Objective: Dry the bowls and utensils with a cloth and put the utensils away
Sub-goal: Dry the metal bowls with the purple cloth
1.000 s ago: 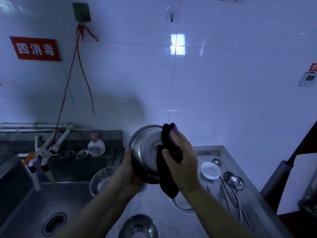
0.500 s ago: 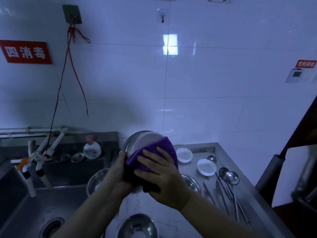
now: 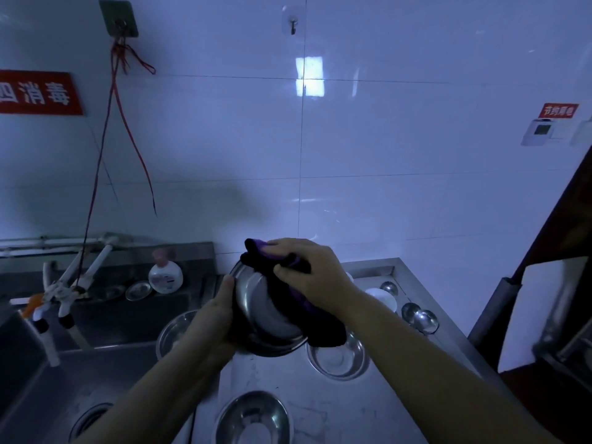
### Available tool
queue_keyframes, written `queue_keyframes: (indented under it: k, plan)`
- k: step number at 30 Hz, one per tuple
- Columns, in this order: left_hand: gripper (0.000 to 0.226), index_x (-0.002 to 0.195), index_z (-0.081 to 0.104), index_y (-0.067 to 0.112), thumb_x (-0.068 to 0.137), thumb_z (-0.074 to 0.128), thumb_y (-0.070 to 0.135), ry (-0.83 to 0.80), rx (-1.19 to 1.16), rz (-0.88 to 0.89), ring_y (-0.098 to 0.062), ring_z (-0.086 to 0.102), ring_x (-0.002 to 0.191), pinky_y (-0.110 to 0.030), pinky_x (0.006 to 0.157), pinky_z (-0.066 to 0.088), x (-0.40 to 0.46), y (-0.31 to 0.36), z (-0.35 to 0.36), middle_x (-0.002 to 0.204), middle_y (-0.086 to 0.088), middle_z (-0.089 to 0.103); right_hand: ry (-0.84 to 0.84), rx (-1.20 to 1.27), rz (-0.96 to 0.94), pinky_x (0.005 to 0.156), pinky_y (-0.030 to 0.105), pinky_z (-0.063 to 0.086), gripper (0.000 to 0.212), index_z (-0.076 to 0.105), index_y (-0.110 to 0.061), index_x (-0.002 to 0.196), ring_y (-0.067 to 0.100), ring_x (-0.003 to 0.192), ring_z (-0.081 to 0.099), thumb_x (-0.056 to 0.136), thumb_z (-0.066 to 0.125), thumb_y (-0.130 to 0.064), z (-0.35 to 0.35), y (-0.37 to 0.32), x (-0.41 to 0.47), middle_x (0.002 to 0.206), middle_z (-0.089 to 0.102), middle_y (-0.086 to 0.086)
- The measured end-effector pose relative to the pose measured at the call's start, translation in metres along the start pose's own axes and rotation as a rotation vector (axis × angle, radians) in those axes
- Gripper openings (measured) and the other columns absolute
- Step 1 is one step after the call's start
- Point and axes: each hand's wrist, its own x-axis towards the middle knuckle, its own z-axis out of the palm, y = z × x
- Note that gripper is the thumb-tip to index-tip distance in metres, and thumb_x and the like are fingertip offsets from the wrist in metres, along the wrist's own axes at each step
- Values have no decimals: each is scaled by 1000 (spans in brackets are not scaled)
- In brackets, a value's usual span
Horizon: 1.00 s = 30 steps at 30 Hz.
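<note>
A steel bowl is held tilted above the counter, its outside facing me. My left hand grips its left rim. My right hand grips a dark purple cloth and presses it on the bowl's top right side; the cloth hangs down over the bowl's right edge. On the counter stand a steel bowl under the cloth, a steel bowl near me and a steel bowl at the sink's edge. Ladles and spoons lie at the counter's right side, partly hidden by my right arm.
A white dish sits behind my right wrist. The sink with its drain lies to the left, with taps, a soap bottle and small saucers behind it. The tiled wall is straight ahead; a dark cabinet stands right.
My right hand with the cloth has slid from the bowl's front up to its top right rim. The bowl has turned, showing more bare steel. The view has shifted slightly.
</note>
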Motion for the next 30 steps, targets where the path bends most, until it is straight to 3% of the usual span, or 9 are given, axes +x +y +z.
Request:
queue_keyframes:
  k: [4, 10, 12, 15, 18, 21, 25, 30]
  plan:
    - [53, 117, 61, 8, 92, 45, 52, -22, -46, -34, -33, 63, 99, -41, 74, 50, -7, 9, 8, 107, -18, 68, -36, 205, 107, 101, 27, 43, 34, 70, -21, 112, 7, 110, 60, 85, 64, -3, -11, 1, 7, 115, 68, -6]
    - [59, 120, 59, 7, 92, 43, 56, -16, -149, -144, -33, 59, 102, -45, 77, 46, -13, 24, 16, 115, -18, 64, 208, 450, 129, 100, 28, 43, 38, 67, -13, 115, 14, 116, 58, 79, 56, -7, 1, 13, -15, 121, 66, 1]
    - [57, 118, 58, 8, 92, 42, 56, -21, -217, -168, -33, 59, 93, -47, 69, 45, -14, 27, 16, 107, -18, 64, 310, 502, 89, 102, 32, 42, 39, 65, -15, 116, 16, 120, 55, 81, 54, -2, 12, 13, -25, 126, 63, 2]
    - [57, 113, 58, 6, 92, 41, 57, -59, -312, -227, -35, 58, 90, -48, 71, 44, -15, 28, 19, 102, -19, 63, 470, 349, -24, 107, 49, 38, 39, 60, -11, 120, 23, 128, 49, 83, 56, -1, 32, 19, -38, 135, 55, 11]
    - [64, 107, 56, 0, 93, 34, 58, -148, -389, -261, -40, 56, 97, -52, 79, 43, -17, 26, 25, 109, -26, 60, 532, 103, -135, 109, 57, 32, 42, 55, -15, 129, 30, 137, 35, 87, 56, -16, 46, 23, -49, 147, 40, 13]
    - [62, 103, 58, -1, 97, 29, 53, -221, -406, -237, -42, 57, 100, -53, 75, 45, -20, 23, 29, 102, -32, 65, 491, -205, -307, 111, 58, 26, 50, 46, -13, 134, 37, 141, 25, 85, 57, -19, 52, 27, -54, 149, 33, 14]
    - [51, 113, 60, 3, 98, 32, 43, -228, -339, -196, -36, 59, 108, -45, 88, 47, -24, 18, 27, 112, -27, 65, 398, -434, -382, 109, 61, 23, 56, 49, -17, 134, 30, 140, 31, 81, 63, -27, 47, 31, -51, 144, 44, 9]
    - [43, 100, 66, 4, 97, 40, 37, -183, -208, -120, -26, 66, 86, -37, 79, 50, -25, 18, 29, 86, -16, 73, 255, -591, -482, 113, 53, 21, 47, 57, -19, 131, 21, 141, 30, 86, 63, -28, 45, 29, -43, 146, 45, 3]
